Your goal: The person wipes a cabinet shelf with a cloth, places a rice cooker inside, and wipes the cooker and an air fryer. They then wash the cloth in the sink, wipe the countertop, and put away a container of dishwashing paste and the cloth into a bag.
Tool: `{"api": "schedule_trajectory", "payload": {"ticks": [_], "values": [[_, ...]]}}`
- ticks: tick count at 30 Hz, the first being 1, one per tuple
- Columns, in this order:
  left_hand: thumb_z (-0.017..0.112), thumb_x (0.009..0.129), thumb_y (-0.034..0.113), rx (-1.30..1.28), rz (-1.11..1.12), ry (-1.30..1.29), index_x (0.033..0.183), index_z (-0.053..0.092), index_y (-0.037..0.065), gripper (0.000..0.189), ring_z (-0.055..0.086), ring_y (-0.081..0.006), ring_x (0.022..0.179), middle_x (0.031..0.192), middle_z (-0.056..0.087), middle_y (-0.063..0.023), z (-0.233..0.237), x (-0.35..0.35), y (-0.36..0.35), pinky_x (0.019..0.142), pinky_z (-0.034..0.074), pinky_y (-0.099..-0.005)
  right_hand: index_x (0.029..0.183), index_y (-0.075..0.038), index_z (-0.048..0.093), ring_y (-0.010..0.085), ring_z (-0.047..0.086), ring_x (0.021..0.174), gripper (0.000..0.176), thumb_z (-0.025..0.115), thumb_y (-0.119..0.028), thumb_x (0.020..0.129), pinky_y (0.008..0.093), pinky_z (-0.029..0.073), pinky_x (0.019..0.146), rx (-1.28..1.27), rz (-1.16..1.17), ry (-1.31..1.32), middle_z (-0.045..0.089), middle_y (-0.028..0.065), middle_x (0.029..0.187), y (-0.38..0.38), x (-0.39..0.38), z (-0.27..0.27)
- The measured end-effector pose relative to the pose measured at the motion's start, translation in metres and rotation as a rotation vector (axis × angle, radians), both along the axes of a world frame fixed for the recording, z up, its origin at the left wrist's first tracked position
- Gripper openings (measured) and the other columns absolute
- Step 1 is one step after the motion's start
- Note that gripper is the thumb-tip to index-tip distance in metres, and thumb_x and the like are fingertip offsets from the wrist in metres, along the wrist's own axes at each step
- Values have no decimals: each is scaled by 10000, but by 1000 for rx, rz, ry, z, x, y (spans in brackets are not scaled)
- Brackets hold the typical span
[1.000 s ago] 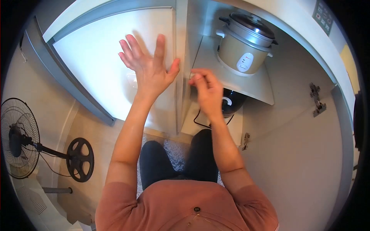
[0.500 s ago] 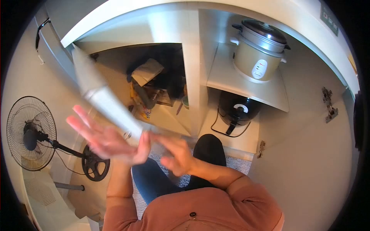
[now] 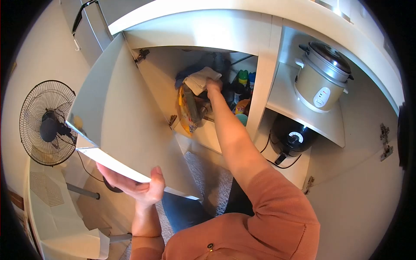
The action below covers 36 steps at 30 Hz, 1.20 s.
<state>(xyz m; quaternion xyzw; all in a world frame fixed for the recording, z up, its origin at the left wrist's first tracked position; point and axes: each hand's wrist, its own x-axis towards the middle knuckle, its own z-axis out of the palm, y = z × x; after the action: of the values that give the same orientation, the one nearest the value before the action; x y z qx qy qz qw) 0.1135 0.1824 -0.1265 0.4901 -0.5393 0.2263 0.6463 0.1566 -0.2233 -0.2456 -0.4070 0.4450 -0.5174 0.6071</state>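
Inside cabinet (image 3: 208, 29): right hand (image 3: 213, 86) touching rumpled pale cloth (image 3: 197, 81), grip unclear; left hand (image 3: 146, 190) clasping smooth door (image 3: 134, 123)

The cabinet door (image 3: 138, 117) shows a glossy outer face and a smooth matt inner one. Right of the door, the pale bundle (image 3: 198, 81) looks like matt cloth; farther right, the rice cooker (image 3: 315, 84) has a satin, metallic-looking body. Left of the door, the fan (image 3: 49, 125) has a wire guard.

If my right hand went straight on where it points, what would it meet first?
Probably the pale folded cloth, which your right hand seems to touch; exact depth is unclear.
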Motion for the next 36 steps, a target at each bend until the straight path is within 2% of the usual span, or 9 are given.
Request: {"api": "schedule_trajectory", "payload": {"ticks": [4, 9, 12, 15, 22, 27, 30, 33, 36], "values": [[553, 606, -16, 15, -36, 17, 1409, -25, 75, 994, 279, -309, 1247, 1408, 158, -197, 0, -12, -10, 1033, 228, -426, 816, 21, 606, 160, 535, 682, 250, 510, -210, 825, 347, 409, 609, -447, 1, -189, 608, 70, 741, 106, -43, 39], [577, 727, -15, 35, -247, 26, 1418, 21, 63, 891, 253, -290, 1284, 1446, 135, -167, 0, -44, -67, 1053, 202, -414, 1078, 27, 546, 190, 503, 1056, 322, 489, -222, 882, 307, 370, 920, -352, 146, -356, 572, 123, 1085, 220, -166, 28], [485, 849, -7, 23, -282, -163, 1412, 122, 39, 671, 95, -303, 1362, 1478, 51, -184, 18, -67, -105, 1082, 101, -397, 1128, 28, 519, 199, 536, 1008, 358, 479, -245, 900, 301, 390, 899, -250, 187, -155, 583, 106, 1065, 233, -253, 23], [512, 868, 88, 62, -153, -288, 1391, 221, 32, 601, 55, -342, 1366, 1471, 85, -203, 22, -85, -142, 1081, 33, -447, 1148, 25, 510, 197, 575, 960, 380, 466, -268, 909, 320, 430, 874, -244, -14, -537, 588, 114, 1069, 244, -327, 60], [495, 815, 79, -5, -432, -634, 1213, 471, 85, 399, 353, -349, 1240, 1286, 448, -180, 33, -203, -218, 1048, 223, -431, 1216, 14, 442, 277, 545, 1054, 495, 373, -379, 922, 415, 418, 934, -545, -472, -696, 548, 153, 1158, 181, -448, 103], [433, 883, 174, 129, -923, 896, 1143, 512, 38, 304, 469, -248, 1071, 1147, 521, -88, 15, -244, -441, 930, 331, -379, 1181, -18, 493, 244, 542, 1006, 447, 419, -349, 891, 383, 410, 906, -599, -687, -530, 566, 117, 1097, 65, -507, 136], [412, 903, 336, 456, -1023, 1029, 1194, 452, 18, 433, 487, -200, 969, 1097, 508, -93, -34, -215, -539, 838, 385, -325, 1100, 25, 556, 203, 512, 1023, 442, 418, -343, 899, 316, 395, 870, -453, -662, -263, 549, 133, 1111, 20, -518, 156], [393, 912, 413, 688, -938, 977, 1258, 378, -5, 543, 511, -234, 978, 1145, 490, -113, -30, -232, -527, 799, 426, -352, 1342, -24, 336, 266, 374, 1217, 631, 399, -458, 888, 333, 276, 1003, -586, -453, 49, 353, 159, 1372, -62, -512, 92], [356, 908, 439, 690, -940, 1007, 1243, 373, 26, 533, 512, -250, 1000, 1153, 493, -119, -27, -246, -520, 771, 445, -404, 1336, 5, 322, 339, 229, 1314, 560, 359, -378, 929, 377, 173, 1065, -617, -829, 532, 258, 193, 1419, -36, -457, 64]]}}
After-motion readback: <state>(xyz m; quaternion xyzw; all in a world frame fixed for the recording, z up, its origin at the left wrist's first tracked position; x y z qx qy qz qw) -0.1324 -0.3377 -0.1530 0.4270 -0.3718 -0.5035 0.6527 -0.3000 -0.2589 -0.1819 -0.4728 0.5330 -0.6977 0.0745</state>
